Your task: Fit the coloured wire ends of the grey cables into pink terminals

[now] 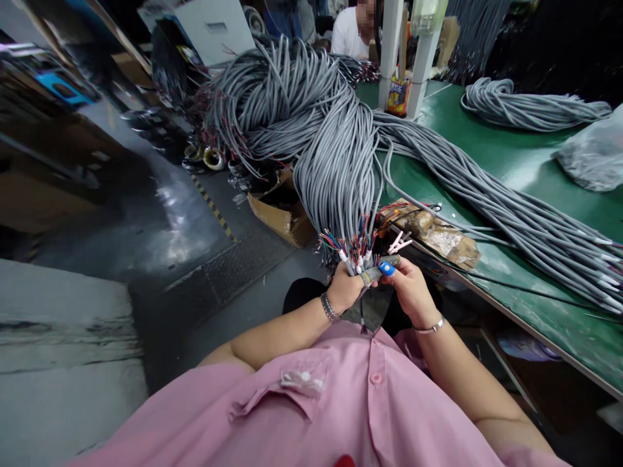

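My left hand (346, 285) is closed around the ends of a thick bundle of grey cables (335, 168), whose coloured inner wires (351, 250) stick up above my fist. My right hand (407, 285) sits close beside it, fingers pinched near the wire ends, with a blue cap on one fingertip (387, 268). A few white-tipped wires (398, 243) poke out between the two hands. What the right fingers pinch is too small to make out.
A green workbench (516, 162) runs along the right, with more grey cables (511, 207) lying across it. A taped brown fixture (433, 233) sits at its edge. A cardboard box (280, 214) stands on the floor. Another person in white (348, 32) sits at the far end.
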`<state>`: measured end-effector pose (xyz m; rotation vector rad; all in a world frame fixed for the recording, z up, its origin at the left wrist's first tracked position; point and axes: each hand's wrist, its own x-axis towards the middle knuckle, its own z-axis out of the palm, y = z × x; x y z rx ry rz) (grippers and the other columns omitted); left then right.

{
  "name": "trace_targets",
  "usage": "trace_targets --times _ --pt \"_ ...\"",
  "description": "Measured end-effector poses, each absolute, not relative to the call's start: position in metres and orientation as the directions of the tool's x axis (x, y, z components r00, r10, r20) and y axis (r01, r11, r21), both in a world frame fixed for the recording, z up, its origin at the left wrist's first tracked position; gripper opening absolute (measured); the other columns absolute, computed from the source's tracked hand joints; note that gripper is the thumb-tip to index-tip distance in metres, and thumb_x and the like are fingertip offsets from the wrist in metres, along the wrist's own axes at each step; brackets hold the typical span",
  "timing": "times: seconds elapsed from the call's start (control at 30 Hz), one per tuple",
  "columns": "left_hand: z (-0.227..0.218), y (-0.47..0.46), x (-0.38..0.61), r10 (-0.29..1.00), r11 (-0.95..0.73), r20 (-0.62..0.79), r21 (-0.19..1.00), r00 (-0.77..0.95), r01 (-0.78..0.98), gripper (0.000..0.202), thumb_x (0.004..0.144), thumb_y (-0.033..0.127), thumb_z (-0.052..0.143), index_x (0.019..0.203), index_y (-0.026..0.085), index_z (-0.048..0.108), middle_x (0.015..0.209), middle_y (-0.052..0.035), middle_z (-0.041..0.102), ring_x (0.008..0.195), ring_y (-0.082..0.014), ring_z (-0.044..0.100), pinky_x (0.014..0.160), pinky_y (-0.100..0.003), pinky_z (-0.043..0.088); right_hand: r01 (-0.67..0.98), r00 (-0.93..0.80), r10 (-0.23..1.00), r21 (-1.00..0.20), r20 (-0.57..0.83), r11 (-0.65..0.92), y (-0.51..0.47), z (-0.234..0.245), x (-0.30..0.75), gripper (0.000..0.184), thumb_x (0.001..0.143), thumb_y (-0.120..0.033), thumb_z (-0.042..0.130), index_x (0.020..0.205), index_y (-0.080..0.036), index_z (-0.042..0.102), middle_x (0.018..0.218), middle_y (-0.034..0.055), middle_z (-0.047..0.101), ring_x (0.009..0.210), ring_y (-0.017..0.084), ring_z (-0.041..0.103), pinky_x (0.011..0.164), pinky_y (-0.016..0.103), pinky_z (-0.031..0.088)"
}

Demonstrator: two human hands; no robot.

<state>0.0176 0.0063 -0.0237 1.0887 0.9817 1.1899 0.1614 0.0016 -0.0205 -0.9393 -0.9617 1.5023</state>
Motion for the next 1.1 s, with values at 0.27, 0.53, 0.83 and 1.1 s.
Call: trace_targets --times 0.27,0.53,0.83,1.1 --pt "-0.024 0.006 0.019 0.993 0.028 -0.008 0.985 0.116 -0.173 0.029 0.07 0.035 0.076 0.056 0.014 0.062 0.053 0.0 0.058 0.05 -0.0099 0.052 0.053 -0.024 0.041 -0.393 -0.042 0.998 -0.917 -0.051 -0.063 0.002 -0.031 0.157 0.013 0.076 -0.031 0.074 0.076 -0.02 0.066 0.061 -0.0034 0.064 0.055 0.012 0.059 0.056 0.025 0.041" --pt "-0.027 0.008 0.018 0.993 0.031 -0.009 0.982 0.12 -0.184 0.026 0.068 0.033 0.077 0.057 0.014 0.063 0.055 -0.0009 0.061 0.051 -0.0105 0.053 0.053 -0.024 0.043 -0.398 -0.085 0.992 -0.91 -0.088 -0.115 0.001 -0.03 0.155 0.018 0.075 -0.035 0.075 0.081 -0.02 0.066 0.066 -0.0027 0.064 0.055 0.012 0.059 0.057 0.026 0.043" --pt "-0.027 0.007 0.019 0.995 0.043 -0.025 0.982 0.095 -0.184 0.025 0.068 0.032 0.078 0.059 0.014 0.063 0.054 0.0002 0.06 0.049 -0.0098 0.053 0.052 -0.023 0.043 -0.41 -0.015 0.998 -0.91 -0.055 -0.057 0.0 -0.028 0.148 0.017 0.077 -0.035 0.073 0.076 -0.02 0.063 0.061 -0.0047 0.06 0.052 0.011 0.057 0.055 0.026 0.043" --pt "-0.02 0.006 0.019 0.995 0.066 -0.048 0.97 0.083 -0.233 0.025 0.067 0.032 0.078 0.059 0.014 0.063 0.054 -0.0003 0.061 0.049 -0.01 0.055 0.051 -0.023 0.043 -0.477 -0.039 0.996 -0.874 -0.083 -0.092 -0.002 -0.034 0.151 0.018 0.077 -0.037 0.073 0.078 -0.021 0.065 0.064 -0.0034 0.059 0.057 0.011 0.055 0.06 0.026 0.045"
